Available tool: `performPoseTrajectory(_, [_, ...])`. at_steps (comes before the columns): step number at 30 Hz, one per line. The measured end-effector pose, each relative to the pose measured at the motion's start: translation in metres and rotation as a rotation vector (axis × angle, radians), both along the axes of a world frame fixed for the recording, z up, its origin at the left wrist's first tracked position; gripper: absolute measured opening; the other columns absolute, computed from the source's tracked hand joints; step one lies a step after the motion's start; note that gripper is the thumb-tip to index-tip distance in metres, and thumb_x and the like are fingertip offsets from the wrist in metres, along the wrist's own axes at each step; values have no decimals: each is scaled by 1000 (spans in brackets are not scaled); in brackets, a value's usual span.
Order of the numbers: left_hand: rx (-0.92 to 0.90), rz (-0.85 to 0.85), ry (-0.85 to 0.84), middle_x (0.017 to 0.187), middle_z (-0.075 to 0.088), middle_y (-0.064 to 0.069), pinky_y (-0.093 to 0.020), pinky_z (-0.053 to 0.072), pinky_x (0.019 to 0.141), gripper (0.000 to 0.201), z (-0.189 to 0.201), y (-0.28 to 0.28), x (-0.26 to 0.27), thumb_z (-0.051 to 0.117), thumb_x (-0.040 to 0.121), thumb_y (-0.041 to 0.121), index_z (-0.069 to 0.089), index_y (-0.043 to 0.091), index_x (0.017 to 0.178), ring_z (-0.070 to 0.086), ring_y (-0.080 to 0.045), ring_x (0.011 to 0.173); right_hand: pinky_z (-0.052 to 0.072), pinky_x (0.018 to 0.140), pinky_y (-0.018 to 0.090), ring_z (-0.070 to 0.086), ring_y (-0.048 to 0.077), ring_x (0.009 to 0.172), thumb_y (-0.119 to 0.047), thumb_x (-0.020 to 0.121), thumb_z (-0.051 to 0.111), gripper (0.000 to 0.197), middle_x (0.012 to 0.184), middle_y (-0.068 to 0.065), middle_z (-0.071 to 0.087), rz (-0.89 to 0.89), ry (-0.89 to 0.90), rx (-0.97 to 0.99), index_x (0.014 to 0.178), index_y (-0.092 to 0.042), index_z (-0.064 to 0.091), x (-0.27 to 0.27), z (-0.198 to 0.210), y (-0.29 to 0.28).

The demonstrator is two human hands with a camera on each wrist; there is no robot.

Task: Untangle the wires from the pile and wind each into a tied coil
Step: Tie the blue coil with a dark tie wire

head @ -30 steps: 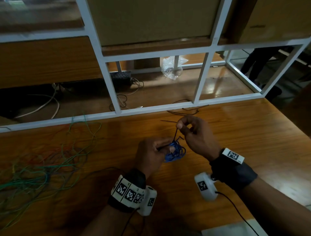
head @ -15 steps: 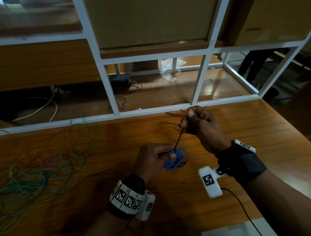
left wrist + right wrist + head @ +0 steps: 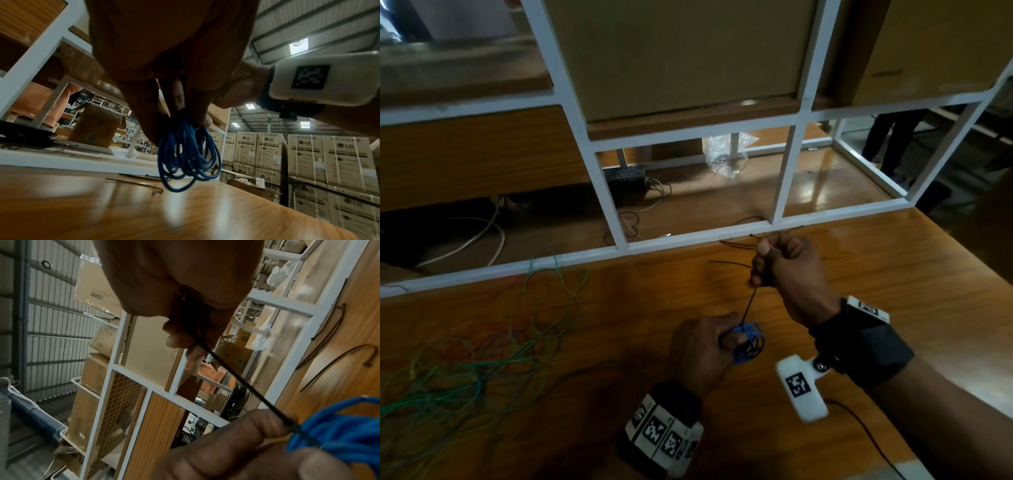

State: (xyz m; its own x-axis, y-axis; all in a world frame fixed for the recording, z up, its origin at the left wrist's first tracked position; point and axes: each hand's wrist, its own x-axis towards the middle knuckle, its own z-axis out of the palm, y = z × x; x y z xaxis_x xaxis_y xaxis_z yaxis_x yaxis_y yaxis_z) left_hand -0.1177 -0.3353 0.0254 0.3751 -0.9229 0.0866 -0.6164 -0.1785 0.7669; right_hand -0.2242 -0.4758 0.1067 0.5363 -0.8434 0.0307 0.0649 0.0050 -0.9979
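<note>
Left hand point(image 3: 702, 346) pinched the blue coil point(image 3: 748, 342); right hand point(image 3: 787, 263) gripped its cable tie point(image 3: 748, 303), cinching; tangled pile point(image 3: 458, 363) at nine o'clock remained

The left hand point(image 3: 703, 346) is curled low, a blue coil point(image 3: 748, 342) pinched at its fingertips. The right hand point(image 3: 786, 270) is fisted above that grip, a black tie point(image 3: 748, 305) stretched taut between them.

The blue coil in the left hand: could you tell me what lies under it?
Under the blue coil is bare wooden table, with loose black ties just behind. The left hand covers the coil's top.
</note>
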Motion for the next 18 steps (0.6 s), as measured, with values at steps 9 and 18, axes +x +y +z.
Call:
performPoseTrajectory(9, [-92, -51, 203, 117, 70, 15, -24, 59, 78, 29, -1, -7, 10, 69, 89, 39, 71, 34, 118, 66, 1, 102, 54, 64, 45, 52, 21, 52, -4, 106, 49, 24, 59, 1, 53, 78, -11, 33, 84, -7, 57, 0, 17, -6])
performPoseTrajectory(18, [13, 111, 100, 111, 72, 13, -14, 54, 75, 41, -16, -3, -13, 64, 83, 54, 71, 32, 117, 62, 11, 87, 55, 81, 62, 60, 23, 55, -2, 104, 50, 22, 58, 3, 55, 32, 47, 142, 83, -5, 58, -14, 15, -6])
